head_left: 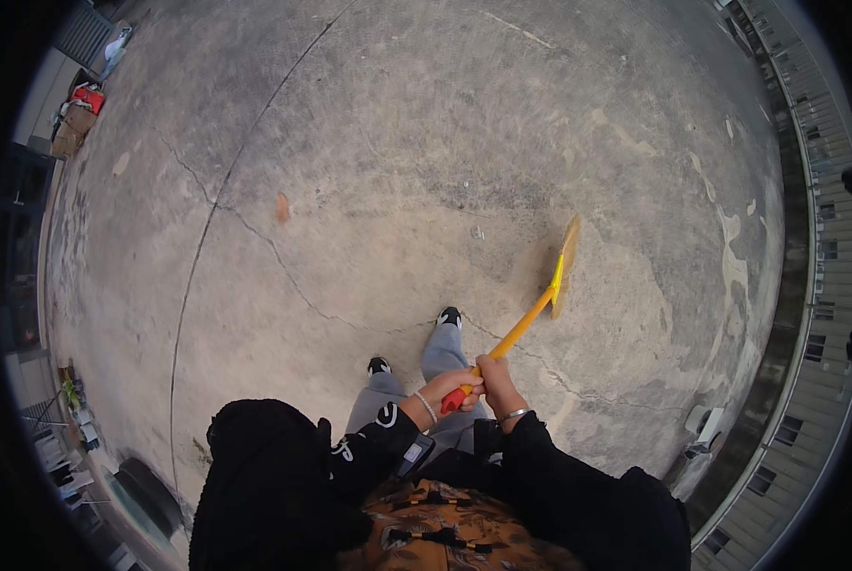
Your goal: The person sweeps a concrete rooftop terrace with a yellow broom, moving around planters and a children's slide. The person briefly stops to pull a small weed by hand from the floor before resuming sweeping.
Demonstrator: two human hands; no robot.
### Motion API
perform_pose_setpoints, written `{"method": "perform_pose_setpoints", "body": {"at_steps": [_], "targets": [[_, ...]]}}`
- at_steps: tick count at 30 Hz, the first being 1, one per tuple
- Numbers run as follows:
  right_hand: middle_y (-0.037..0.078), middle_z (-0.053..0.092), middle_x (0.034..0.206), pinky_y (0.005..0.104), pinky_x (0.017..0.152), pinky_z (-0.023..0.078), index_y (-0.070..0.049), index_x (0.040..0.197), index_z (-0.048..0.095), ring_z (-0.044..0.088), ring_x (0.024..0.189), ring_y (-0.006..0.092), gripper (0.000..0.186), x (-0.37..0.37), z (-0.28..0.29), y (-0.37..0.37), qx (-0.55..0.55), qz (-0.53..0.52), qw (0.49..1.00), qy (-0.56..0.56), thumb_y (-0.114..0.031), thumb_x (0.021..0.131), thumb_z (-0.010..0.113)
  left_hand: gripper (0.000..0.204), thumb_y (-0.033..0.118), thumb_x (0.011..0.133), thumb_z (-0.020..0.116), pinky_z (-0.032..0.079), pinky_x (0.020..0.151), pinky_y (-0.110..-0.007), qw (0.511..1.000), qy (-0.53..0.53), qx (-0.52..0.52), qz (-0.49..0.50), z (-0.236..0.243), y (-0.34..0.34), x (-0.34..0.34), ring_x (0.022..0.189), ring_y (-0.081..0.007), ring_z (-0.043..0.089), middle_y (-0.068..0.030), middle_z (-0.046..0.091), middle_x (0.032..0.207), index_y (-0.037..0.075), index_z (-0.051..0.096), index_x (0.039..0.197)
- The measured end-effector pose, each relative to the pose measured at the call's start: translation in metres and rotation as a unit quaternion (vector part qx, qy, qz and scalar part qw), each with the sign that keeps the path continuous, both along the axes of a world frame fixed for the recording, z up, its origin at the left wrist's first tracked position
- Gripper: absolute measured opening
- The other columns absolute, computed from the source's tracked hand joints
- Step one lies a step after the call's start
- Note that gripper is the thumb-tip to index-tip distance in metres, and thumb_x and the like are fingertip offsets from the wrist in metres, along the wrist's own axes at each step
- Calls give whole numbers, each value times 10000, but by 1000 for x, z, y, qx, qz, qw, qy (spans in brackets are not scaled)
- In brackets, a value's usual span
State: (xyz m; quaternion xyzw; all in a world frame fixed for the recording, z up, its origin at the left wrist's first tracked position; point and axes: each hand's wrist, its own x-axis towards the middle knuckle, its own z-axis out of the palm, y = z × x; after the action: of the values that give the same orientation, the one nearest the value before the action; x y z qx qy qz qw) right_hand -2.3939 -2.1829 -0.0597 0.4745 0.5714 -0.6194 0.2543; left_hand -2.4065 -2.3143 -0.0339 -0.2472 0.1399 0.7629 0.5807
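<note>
A broom (518, 331) with a yellow handle, a red end cap and a tan bristle head slants from my body out to the right. My left hand (451, 385) is closed round the handle close to the red cap. Just above it, my right hand (499, 381) also grips the handle. The bristle head (568, 257) appears to be at the concrete floor (369, 247), seen nearly edge-on. A small pale scrap (477, 232) lies on the floor to the left of the head.
A reddish-brown patch or leaf (281, 207) marks the floor farther left. Cardboard and red items (79, 119) stand by the left wall. At the lower right is a white boxy object (704, 423), beside a dark strip and a long windowed building (814, 324). My shoes (449, 316) are ahead of me.
</note>
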Motion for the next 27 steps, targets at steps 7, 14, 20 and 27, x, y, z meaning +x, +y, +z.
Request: {"method": "perform_pose_setpoints", "body": {"at_steps": [7,14,20,27], "targets": [[97,539,669,282,430,414,42,779,540,528,531,172,222,-56,-66,-3,-121,119,984,-58,-177,740,536,125,158,832,486,337,486,-225,978,-80,-127,147,2,9,-44,502,-104,420,-42,469,688,37,455,834],[201,556,745,362,568,458,92,864,499,567,648,276,346,-113,-46,-152,-173,428,885,61,-223,729,540,86,139,825,466,345,495,-244,871,-66,-241,424,49,-67,-46,491,-117,417,-35,459,674,55,449,824],[252,527,857,361,683,451,105,1044,358,556,762,310,471,-151,13,-156,-227,510,816,151,-213,736,520,88,146,800,475,400,520,-260,843,70,-371,384,76,-49,-65,525,-156,478,-46,475,664,69,434,809],[272,554,815,458,715,443,50,1038,342,545,795,456,427,-143,31,-65,9,463,875,144,-216,754,519,133,127,793,463,421,522,-262,957,75,-185,210,61,-24,-68,498,-157,491,-72,505,717,62,432,904]]}}
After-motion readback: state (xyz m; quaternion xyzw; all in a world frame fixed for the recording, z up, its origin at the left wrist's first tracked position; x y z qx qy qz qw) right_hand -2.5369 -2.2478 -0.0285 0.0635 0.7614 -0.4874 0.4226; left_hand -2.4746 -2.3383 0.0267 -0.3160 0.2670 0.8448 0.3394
